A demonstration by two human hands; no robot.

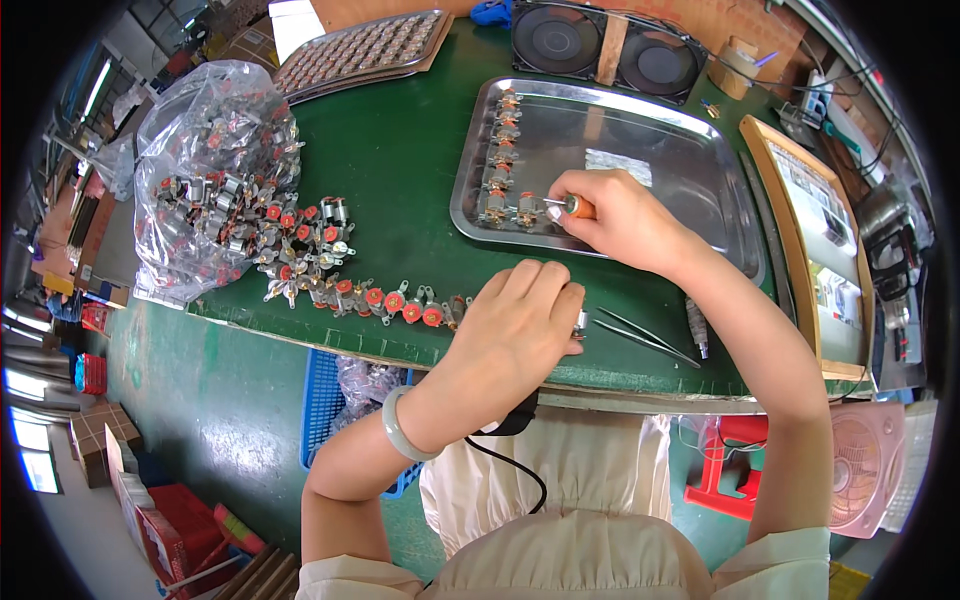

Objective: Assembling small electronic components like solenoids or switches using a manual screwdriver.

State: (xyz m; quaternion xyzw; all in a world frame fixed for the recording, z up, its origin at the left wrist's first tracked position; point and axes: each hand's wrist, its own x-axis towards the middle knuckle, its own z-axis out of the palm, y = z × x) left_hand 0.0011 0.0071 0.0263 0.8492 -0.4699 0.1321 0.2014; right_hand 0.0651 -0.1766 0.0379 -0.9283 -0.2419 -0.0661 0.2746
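Note:
My right hand [625, 215] is over the near left part of a shiny metal tray [690, 235], closed around a small screwdriver with an orange handle [581, 207]. Its thin shaft points left, toward small metal motors with reddish ends [497, 205] lined up along the tray's left side. Near the table's front edge, my left hand [515, 330] is curled with fingers together. A silver bit of a small metal motor [581, 321] shows past its fingertips; the rest is hidden. A row of similar motors [411, 313] runs leftward from this hand to a heap [300, 235].
A clear plastic bag [215, 110] spills the heap at left. Tweezers [650, 341] and a dark pen-like tool [697, 325] lie right of my left hand. Behind are a filled tray [365, 50] and two black fans [555, 40]; a wooden frame [815, 235] stands at right.

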